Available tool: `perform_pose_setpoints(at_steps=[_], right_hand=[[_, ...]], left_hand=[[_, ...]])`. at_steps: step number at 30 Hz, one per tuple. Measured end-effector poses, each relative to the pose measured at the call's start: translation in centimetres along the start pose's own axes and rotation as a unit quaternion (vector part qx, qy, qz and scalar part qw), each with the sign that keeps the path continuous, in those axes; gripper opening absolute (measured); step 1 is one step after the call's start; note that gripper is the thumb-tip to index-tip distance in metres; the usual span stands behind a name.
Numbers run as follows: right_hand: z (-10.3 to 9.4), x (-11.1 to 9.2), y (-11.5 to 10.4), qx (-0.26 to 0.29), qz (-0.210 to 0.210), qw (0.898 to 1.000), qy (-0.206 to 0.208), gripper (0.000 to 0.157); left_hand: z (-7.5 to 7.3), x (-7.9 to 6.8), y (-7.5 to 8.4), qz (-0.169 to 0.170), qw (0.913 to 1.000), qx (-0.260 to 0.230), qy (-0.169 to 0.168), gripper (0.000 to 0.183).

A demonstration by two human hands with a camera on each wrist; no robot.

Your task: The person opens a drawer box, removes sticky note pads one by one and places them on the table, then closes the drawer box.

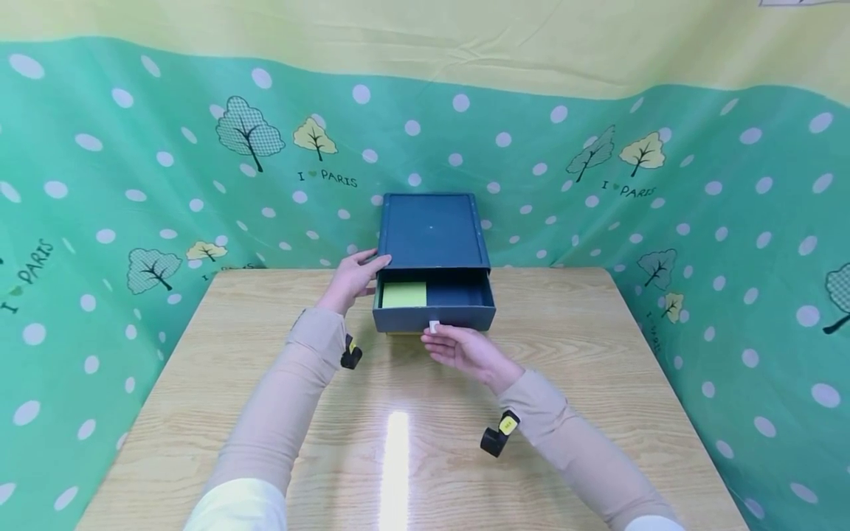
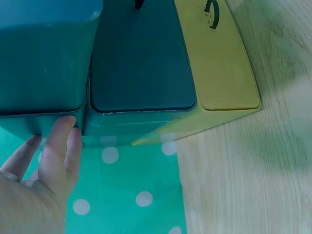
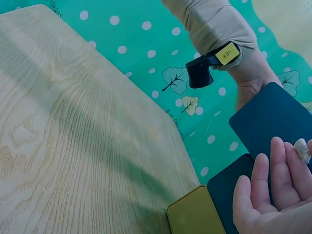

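Note:
A dark blue drawer cabinet [image 1: 432, 228] stands against the back cloth, its top drawer [image 1: 458, 318] pulled out toward me. Inside, on the left of that drawer, lies a flat yellow-green piece [image 1: 403, 294]. My left hand [image 1: 352, 280] rests against the cabinet's left side, fingers fairly straight; the left wrist view shows the fingertips [image 2: 63, 124] touching the side wall. At the drawer's front, my right hand [image 1: 468, 352] pinches the small white drawer knob [image 1: 434, 326] between thumb and index finger, the other fingers loosely extended below it.
Below the top drawer are a second blue drawer [image 2: 141, 58] and a yellow bottom drawer [image 2: 224, 63] with a dark curved handle [image 2: 213, 14]. The cabinet stands at the back of a wooden table [image 1: 265, 413]. A green dotted cloth [image 1: 531, 169] hangs behind and at both sides.

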State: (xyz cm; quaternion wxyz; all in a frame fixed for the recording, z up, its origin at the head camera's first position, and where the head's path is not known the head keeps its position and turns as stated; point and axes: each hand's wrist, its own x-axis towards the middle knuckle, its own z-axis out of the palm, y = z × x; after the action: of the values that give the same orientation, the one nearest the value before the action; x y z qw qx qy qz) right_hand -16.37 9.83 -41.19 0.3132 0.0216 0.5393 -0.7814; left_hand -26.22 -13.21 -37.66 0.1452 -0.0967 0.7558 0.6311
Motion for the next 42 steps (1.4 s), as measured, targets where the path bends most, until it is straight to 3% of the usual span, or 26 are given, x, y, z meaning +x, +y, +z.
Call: perform_pose_setpoints(at_steps=[42], right_hand=[[-0.1, -1.9, 1.1, -0.001, 0.005, 0.999, -0.035, 0.019]], left_hand=[[0.1, -0.2, 0.2, 0.007, 0.9999, 0.008, -0.001, 0.067]])
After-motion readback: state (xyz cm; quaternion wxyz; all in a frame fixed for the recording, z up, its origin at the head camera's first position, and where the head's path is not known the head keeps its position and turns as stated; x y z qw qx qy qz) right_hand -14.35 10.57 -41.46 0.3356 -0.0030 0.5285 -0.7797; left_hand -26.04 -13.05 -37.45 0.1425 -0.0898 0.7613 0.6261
